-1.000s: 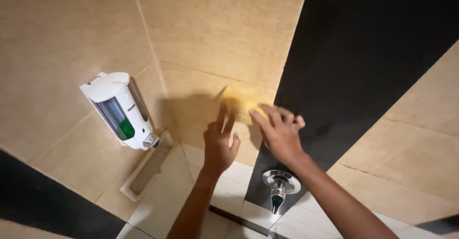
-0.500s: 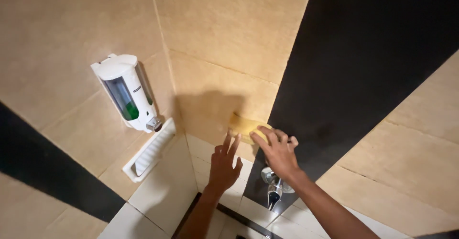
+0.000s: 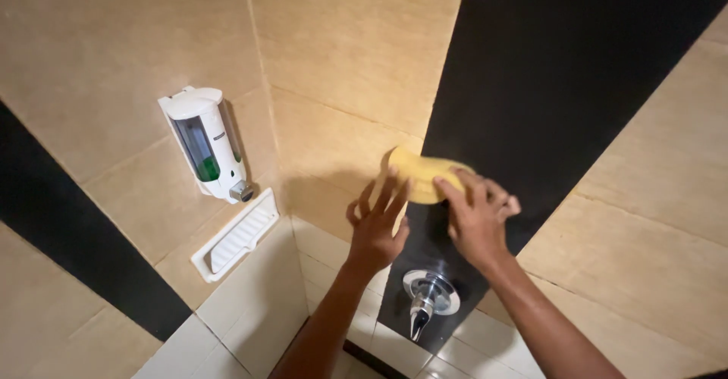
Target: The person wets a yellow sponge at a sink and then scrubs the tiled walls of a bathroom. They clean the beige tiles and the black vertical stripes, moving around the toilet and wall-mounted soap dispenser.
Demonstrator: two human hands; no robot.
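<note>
Two bare hands are raised against a tiled bathroom wall in the head view, the only view given. The right hand is pressed flat, fingers spread, on a soft yellow oval sponge, which is pinned against the wall rather than clenched; the sponge lies where the beige glazed wall tiles meet the tall matte black tile strip, just above both hands. The left hand is open with fingers splayed wide, holding nothing, its fingertips at the sponge's lower left edge and on the beige tile; whether they touch the sponge cannot be told. Below the right wrist a round chrome tap valve is fixed to the black strip. Well apart to the left, on the adjoining wall, a white plastic soap dispenser with green liquid is mounted, and just beneath it a white ribbed soap dish. For the wiping to be done well, even pressure should probably be kept through the flat palm, the sponge carried across the seam in overlapping strokes, and the free hand braced on the wall clear of the stroke.
</note>
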